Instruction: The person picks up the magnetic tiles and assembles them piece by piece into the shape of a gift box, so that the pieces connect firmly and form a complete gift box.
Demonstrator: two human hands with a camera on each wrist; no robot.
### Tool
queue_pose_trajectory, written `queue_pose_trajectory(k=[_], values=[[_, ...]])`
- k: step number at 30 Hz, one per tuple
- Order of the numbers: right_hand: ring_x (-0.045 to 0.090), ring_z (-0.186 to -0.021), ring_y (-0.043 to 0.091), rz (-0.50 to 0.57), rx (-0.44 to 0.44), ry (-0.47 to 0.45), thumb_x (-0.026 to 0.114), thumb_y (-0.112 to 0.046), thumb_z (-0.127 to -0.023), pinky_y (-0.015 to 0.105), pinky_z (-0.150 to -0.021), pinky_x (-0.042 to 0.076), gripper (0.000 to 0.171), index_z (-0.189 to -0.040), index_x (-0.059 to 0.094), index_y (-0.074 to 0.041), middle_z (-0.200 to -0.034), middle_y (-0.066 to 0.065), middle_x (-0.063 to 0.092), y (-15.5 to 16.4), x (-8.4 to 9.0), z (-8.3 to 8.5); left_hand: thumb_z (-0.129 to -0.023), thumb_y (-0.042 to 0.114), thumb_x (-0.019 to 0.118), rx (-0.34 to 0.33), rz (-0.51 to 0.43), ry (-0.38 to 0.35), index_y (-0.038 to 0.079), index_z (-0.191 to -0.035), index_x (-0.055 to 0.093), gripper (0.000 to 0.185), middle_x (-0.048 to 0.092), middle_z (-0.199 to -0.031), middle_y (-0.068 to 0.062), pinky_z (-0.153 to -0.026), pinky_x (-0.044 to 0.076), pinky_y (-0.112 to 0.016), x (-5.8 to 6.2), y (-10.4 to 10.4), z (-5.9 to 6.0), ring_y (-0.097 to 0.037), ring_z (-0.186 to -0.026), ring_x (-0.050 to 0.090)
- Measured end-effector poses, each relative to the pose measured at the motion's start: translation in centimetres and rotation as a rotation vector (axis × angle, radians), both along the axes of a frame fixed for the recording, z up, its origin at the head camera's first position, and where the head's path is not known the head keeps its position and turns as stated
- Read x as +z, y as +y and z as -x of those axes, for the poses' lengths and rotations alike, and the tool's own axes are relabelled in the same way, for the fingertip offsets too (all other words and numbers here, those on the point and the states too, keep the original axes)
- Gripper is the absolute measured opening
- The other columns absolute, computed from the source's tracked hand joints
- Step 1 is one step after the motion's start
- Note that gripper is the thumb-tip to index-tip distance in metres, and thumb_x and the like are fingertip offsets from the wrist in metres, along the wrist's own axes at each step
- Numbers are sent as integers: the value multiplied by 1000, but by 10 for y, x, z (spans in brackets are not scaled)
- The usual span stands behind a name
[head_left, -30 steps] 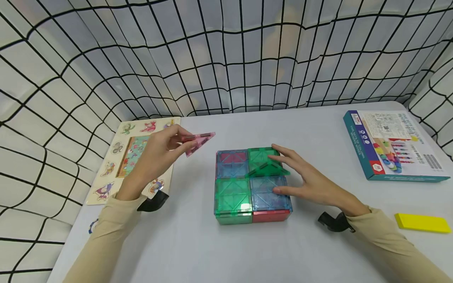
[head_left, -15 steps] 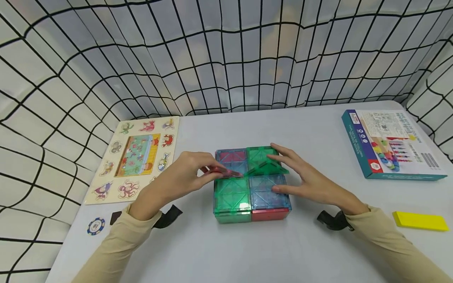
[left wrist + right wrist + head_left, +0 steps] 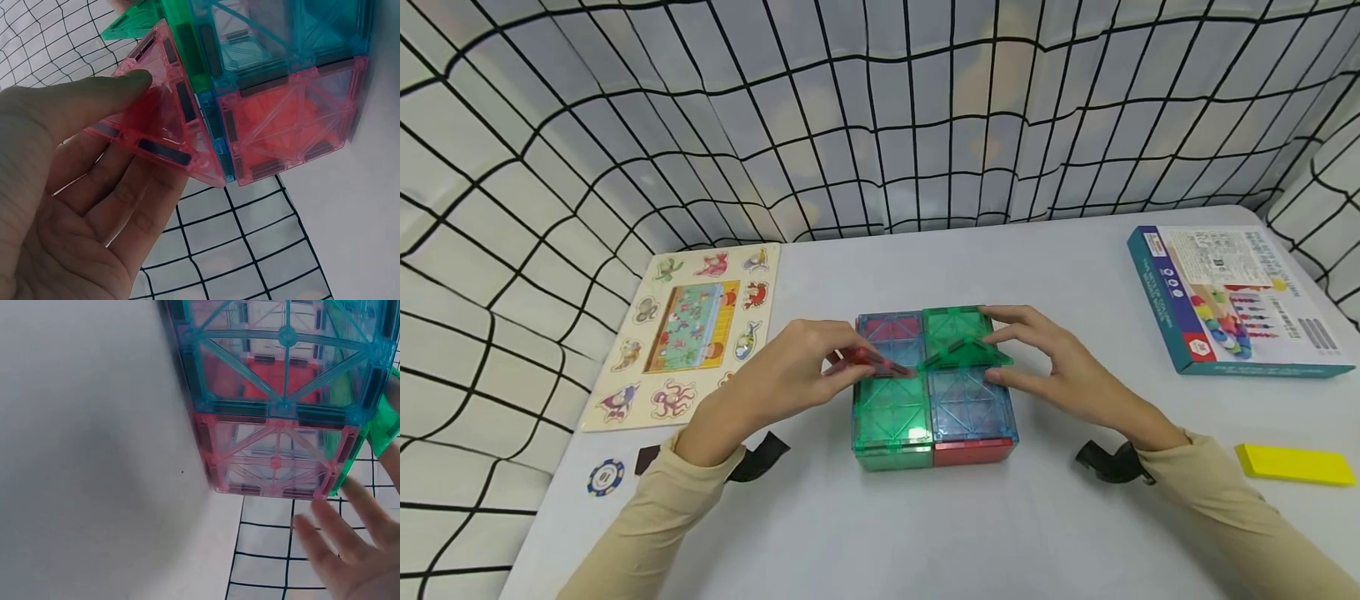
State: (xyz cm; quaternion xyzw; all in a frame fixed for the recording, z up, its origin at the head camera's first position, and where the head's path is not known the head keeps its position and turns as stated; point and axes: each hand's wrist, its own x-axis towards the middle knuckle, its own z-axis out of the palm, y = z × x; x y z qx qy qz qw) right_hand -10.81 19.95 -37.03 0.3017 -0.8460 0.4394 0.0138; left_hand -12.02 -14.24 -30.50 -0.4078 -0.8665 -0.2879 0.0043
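Observation:
A block of clear magnetic tiles (image 3: 891,417) stands mid-table, with green and blue squares on top and pink-red sides. My left hand (image 3: 790,379) pinches a pink triangular magnetic tile (image 3: 165,112) between thumb and fingers. One edge of this tile lies right at the block's top, over its left half. Green triangular magnetic tiles (image 3: 966,354) lean together on the right half of the top. Thumb and index finger of my right hand (image 3: 1067,375) pinch their right corner. In the right wrist view, the other fingers (image 3: 325,550) extend beside the block's far side.
A wooden animal puzzle board (image 3: 613,350) lies at left, with a blue-and-white poker chip (image 3: 606,477) nearer me. At right are a boxed set (image 3: 1240,300) and a yellow block (image 3: 1295,464). Black netting (image 3: 910,133) rises behind the table edge.
My left hand has carried the pink triangular tile rightward from beside the puzzle board onto the block's top. My right thumb and index finger have closed in on the green triangular tiles.

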Motion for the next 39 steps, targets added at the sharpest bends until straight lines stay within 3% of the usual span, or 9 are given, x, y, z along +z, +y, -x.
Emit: queue_pose_trajectory(k=[4, 6, 10, 17, 26, 32, 39], values=[[61, -123, 22, 79, -15, 126, 82, 7, -84, 23, -107, 47, 34, -113, 76, -11, -126, 5, 68, 2, -2, 2, -90, 3, 81, 12, -5, 0, 5, -97, 78, 8, 74, -88, 1, -67, 57, -23, -1, -3, -1, -7, -76, 65], [64, -111, 15, 116, -4, 144, 82, 11, -83, 16, -100, 47, 35, -110, 77, -10, -114, 1, 72, 1, -3, 2, -91, 3, 81, 18, -10, -7, 5, -98, 77, 8, 74, -89, 1, -67, 57, -24, -2, -3, -2, -8, -77, 65], [66, -96, 9, 146, 4, 135, 81, 14, -82, 15, -92, 53, 34, -107, 78, -9, -102, -2, 74, 1, -2, 1, -92, 3, 80, 29, -19, -28, 4, -100, 77, 8, 74, -90, 0, -68, 57, -24, -3, -2, -3, -9, -78, 65], [69, -99, 7, 131, -14, 114, 79, 17, -81, 17, -95, 53, 35, -108, 77, -5, -104, 0, 74, 3, 0, -2, -93, 3, 79, 31, -24, -41, 3, -100, 74, 8, 74, -90, -2, -67, 57, -23, -5, 1, -3, -10, -79, 65], [69, -100, 6, 149, -12, 97, 77, 22, -79, 18, -95, 54, 38, -108, 77, -3, -104, 2, 74, 5, 1, -2, -93, 2, 78, 18, -4, 46, 1, -103, 75, 11, 75, -91, -5, -64, 55, -22, -4, 7, -1, -10, -75, 63], [69, -100, 6, 164, -12, 84, 77, 22, -79, 19, -95, 55, 38, -109, 77, -2, -104, 3, 74, 5, 0, -2, -93, 4, 78, 6, 21, 30, 2, -101, 76, 8, 75, -90, -3, -65, 55, -23, -4, 10, 1, -10, -75, 63], [69, -99, 6, 167, -7, 85, 77, 23, -79, 19, -94, 55, 38, -108, 77, -2, -103, 3, 74, 5, 0, -1, -94, 4, 77, -14, 47, -43, 1, -103, 75, 9, 74, -90, -2, -64, 54, -23, 0, 9, 5, -10, -74, 60]])
